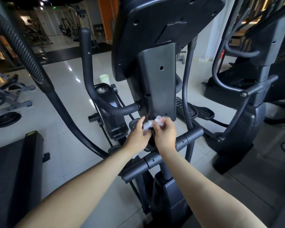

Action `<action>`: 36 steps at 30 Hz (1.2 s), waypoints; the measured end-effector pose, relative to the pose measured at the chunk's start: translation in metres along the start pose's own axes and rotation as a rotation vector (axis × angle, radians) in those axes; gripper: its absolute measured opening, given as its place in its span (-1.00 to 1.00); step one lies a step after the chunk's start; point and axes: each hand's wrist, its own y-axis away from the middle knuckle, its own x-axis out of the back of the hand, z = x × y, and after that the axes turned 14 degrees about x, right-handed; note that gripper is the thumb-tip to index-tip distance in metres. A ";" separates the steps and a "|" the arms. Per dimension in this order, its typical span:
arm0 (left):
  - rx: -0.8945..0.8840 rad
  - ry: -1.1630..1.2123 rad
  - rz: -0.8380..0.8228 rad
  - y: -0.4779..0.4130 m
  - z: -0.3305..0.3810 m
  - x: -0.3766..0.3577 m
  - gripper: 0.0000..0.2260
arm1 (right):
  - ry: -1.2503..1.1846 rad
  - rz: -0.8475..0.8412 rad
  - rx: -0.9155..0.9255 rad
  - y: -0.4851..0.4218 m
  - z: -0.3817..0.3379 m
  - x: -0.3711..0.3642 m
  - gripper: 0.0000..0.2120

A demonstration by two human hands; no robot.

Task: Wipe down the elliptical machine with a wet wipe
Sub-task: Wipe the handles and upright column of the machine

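White, limp wet wipe point(150, 123), bunched between my left hand point(137, 135) and right hand point(165, 135), fingers of both pinching it just below the elliptical machine's mast cover point(156, 83). Likely light, slippery and easily torn; hold it by the edges.

Gym room. Glossy pale tiled floor point(64, 76) reflecting ceiling lights. Orange pillar point(105, 18) at back. Weight plates point(7, 119) on floor, left. Pale cup point(104, 79) on floor mid-room. Dim equipment beyond.
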 end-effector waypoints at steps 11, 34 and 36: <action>0.060 0.052 0.122 -0.002 0.011 -0.011 -0.48 | -0.038 -0.055 -0.176 0.001 0.013 0.006 -0.86; 0.290 -0.053 0.306 -0.005 0.041 -0.054 -0.29 | -0.171 0.006 -0.140 -0.074 0.007 0.057 -0.92; 0.310 -0.076 0.313 -0.005 0.045 -0.057 -0.27 | -0.161 0.006 -0.105 -0.088 0.001 0.060 -0.94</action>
